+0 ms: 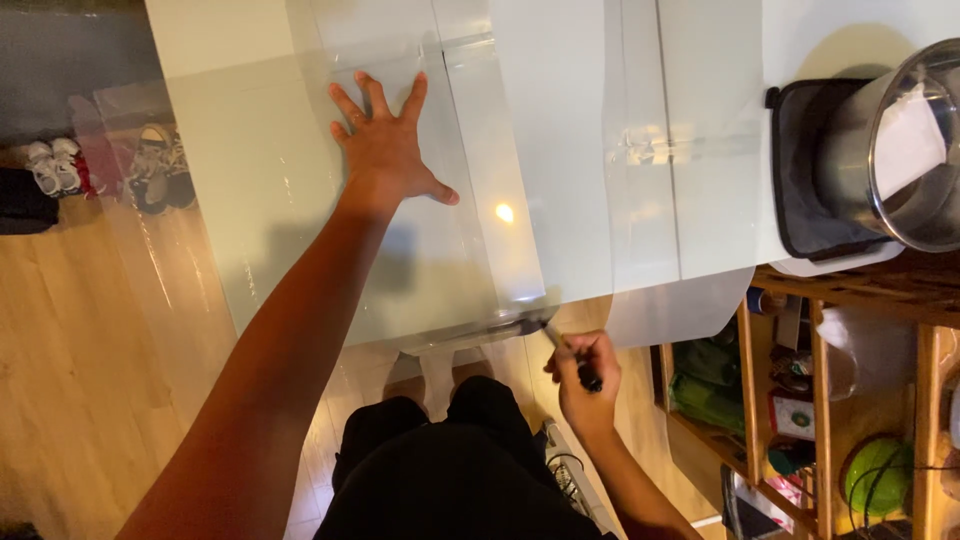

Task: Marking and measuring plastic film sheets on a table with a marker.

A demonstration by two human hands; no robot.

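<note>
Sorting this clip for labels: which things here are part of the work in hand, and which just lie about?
In use: left hand flat on clear plastic sheet; right hand gripping dark-handled knife.
Lying about: shoes, steel pot, wooden shelf, green ball.

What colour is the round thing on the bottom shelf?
Green; the ball shows in the head view, low right.

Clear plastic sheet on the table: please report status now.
Left hand flat on clear plastic sheet. Right hand grips knife at sheet's near edge. Nothing in the way.
</note>
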